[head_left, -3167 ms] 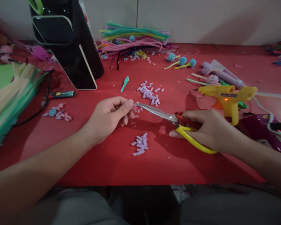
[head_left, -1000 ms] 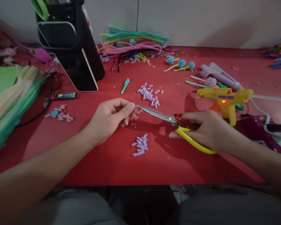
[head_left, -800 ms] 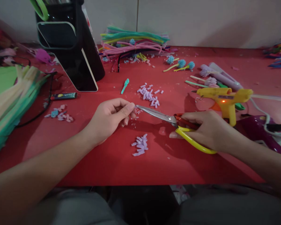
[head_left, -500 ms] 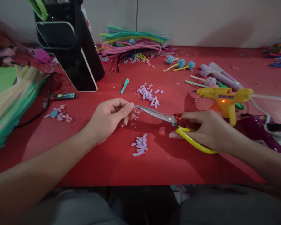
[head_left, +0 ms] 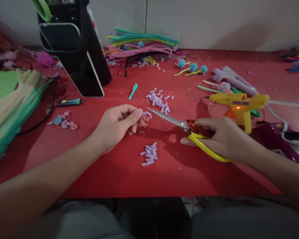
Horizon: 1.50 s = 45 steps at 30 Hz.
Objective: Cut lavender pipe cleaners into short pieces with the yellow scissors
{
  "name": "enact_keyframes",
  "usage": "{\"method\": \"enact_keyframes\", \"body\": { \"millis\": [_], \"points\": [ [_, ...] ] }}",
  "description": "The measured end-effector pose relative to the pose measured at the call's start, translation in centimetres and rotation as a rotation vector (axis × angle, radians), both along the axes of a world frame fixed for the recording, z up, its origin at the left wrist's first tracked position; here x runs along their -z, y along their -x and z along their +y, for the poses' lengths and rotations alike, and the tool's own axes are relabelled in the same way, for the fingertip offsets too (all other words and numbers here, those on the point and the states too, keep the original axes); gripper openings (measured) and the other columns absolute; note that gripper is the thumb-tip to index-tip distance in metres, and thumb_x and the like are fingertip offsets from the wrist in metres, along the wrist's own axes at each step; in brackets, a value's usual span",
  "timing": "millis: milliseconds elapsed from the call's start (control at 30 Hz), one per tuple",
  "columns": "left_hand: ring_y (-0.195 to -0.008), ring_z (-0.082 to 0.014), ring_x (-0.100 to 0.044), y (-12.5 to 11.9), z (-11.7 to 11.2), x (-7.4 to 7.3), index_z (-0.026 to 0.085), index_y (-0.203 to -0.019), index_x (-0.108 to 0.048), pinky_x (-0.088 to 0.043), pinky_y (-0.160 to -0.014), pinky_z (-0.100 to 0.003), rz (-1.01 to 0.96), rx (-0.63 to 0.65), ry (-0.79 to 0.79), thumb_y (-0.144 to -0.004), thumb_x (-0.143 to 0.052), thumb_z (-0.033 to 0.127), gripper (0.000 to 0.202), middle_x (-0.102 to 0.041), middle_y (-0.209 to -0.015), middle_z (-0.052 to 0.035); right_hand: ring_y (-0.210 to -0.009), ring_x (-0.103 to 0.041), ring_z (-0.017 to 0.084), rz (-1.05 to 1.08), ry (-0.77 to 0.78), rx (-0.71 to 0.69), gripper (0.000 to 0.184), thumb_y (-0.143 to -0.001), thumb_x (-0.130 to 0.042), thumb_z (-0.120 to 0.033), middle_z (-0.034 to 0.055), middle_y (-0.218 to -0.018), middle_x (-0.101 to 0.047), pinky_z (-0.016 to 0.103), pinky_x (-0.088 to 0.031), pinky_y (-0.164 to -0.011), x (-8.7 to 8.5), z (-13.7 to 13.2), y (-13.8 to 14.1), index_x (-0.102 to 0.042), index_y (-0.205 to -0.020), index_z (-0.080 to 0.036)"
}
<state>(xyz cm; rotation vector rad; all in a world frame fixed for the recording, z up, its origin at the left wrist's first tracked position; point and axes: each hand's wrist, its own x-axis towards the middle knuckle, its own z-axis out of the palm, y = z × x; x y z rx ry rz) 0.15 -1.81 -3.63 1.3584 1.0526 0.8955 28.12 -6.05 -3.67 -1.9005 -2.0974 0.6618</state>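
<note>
My left hand (head_left: 121,124) is closed in a pinch, thumb against forefinger. A short lilac pipe cleaner piece (head_left: 147,113) shows at its fingertips; most of what the pinch holds is hidden. My right hand (head_left: 214,136) grips scissors (head_left: 169,119) with red and yellow handles, their blades together and pointing left, the tip slightly apart from my left fingertips. Beyond the blades lies a pile of cut lilac pieces (head_left: 158,99). Closer to me is a second lilac pile (head_left: 149,154). Fine lilac trimmings (head_left: 146,118) are scattered between my hands.
A yellow glue gun (head_left: 239,103) with a lit orange light stands beyond my right hand. At the left rises a black holder (head_left: 89,66). Pipe cleaner bundles lie at the back (head_left: 143,44) and left (head_left: 27,89). A teal piece (head_left: 133,91) lies mid-table.
The scissors' tip has drawn back a little to the right, away from my left fingertips. My left hand has stayed in place.
</note>
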Motion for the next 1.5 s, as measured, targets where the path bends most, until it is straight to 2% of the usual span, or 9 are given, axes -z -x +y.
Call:
{"method": "enact_keyframes", "body": {
  "millis": [233,700,900,1133,1500],
  "points": [
    [-0.051,-0.0045,-0.048,-0.01,0.03,0.09,0.015,-0.077,-0.067,-0.037,-0.048,-0.019,-0.007,-0.008,-0.008,-0.090,-0.067,0.033,0.022,-0.067,-0.073,-0.0018,-0.057,-0.026,0.011,0.021,0.031,-0.014,0.069,-0.061,-0.061,-0.087,-0.0051,-0.059,-0.028,0.026,-0.023,-0.050,-0.20,-0.09,0.02,-0.041,-0.061,-0.021],
    [-0.051,-0.0069,-0.048,-0.13,-0.10,-0.20,0.016,-0.077,-0.066,-0.037,-0.047,-0.021,0.007,-0.033,0.021,-0.085,-0.070,0.038,0.023,-0.068,-0.072,-0.0036,-0.058,-0.025,0.012,0.021,0.016,-0.025,0.065,-0.065,-0.066,-0.080,-0.0035,-0.060,-0.027,0.029,-0.024,-0.049,-0.01,-0.16,-0.12,-0.035,-0.061,-0.022],
    [-0.052,-0.0066,-0.048,-0.17,-0.06,-0.13,0.016,-0.077,-0.066,-0.037,-0.048,-0.020,0.005,-0.023,0.019,-0.088,-0.068,0.037,0.024,-0.068,-0.073,-0.0033,-0.058,-0.026,0.012,-0.016,-0.007,-0.011,0.066,-0.063,-0.064,-0.083,-0.0030,-0.058,-0.031,0.029,-0.024,-0.049,0.44,0.00,-0.34,-0.038,-0.061,-0.022],
    [-0.053,-0.0063,-0.048,0.01,-0.07,0.01,0.016,-0.078,-0.066,-0.036,-0.048,-0.020,-0.012,-0.016,0.011,-0.088,-0.068,0.035,0.021,-0.068,-0.074,-0.0035,-0.058,-0.024,0.010,-0.002,0.011,-0.007,0.068,-0.066,-0.064,-0.082,-0.0056,-0.061,-0.023,0.028,-0.021,-0.051,-0.31,-0.20,-0.05,-0.034,-0.062,-0.022],
    [-0.053,-0.0073,-0.049,-0.01,-0.03,0.09,0.018,-0.079,-0.068,-0.037,-0.048,-0.021,0.003,-0.021,0.010,-0.087,-0.069,0.037,0.021,-0.068,-0.073,-0.0027,-0.059,-0.026,0.013,0.034,0.034,-0.011,0.064,-0.064,-0.068,-0.079,-0.0032,-0.062,-0.027,0.029,-0.024,-0.050,-0.10,-0.17,-0.19,-0.037,-0.061,-0.023]
  ]
}}
